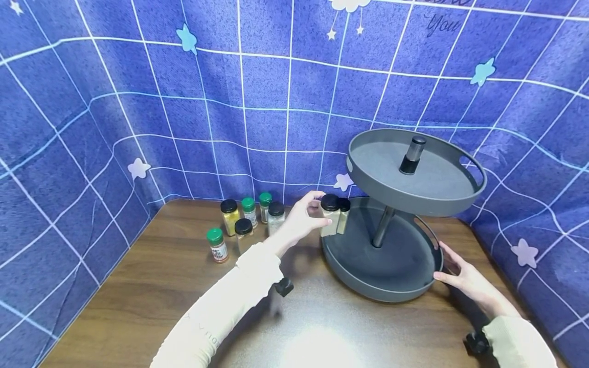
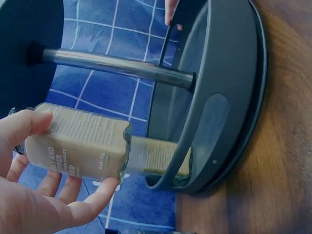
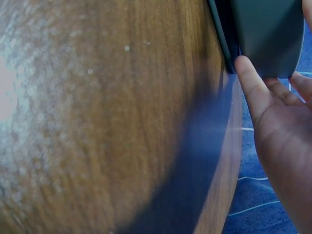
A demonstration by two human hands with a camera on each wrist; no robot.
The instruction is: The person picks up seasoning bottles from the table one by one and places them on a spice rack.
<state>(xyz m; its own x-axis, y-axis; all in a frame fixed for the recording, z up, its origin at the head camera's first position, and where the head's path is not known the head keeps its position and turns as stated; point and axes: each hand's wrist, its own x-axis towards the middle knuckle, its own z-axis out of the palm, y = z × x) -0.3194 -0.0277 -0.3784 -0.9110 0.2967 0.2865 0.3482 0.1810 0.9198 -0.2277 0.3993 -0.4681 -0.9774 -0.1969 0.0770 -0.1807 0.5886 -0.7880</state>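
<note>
Around jar (image 2: 80, 141), left fingers (image 2: 95, 199) perhaps half-curled

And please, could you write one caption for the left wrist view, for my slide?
The left hand holds a pale-filled jar near a two-tier grey stand, whose lower tray carries a second jar.

The right grip (image 3: 282, 129) holds the dark grey tray (image 3: 268, 36), seemingly by its wall, beside the shadowed wooden worktop (image 3: 107, 122); blue cloth (image 3: 258, 197) shows beyond.
</note>
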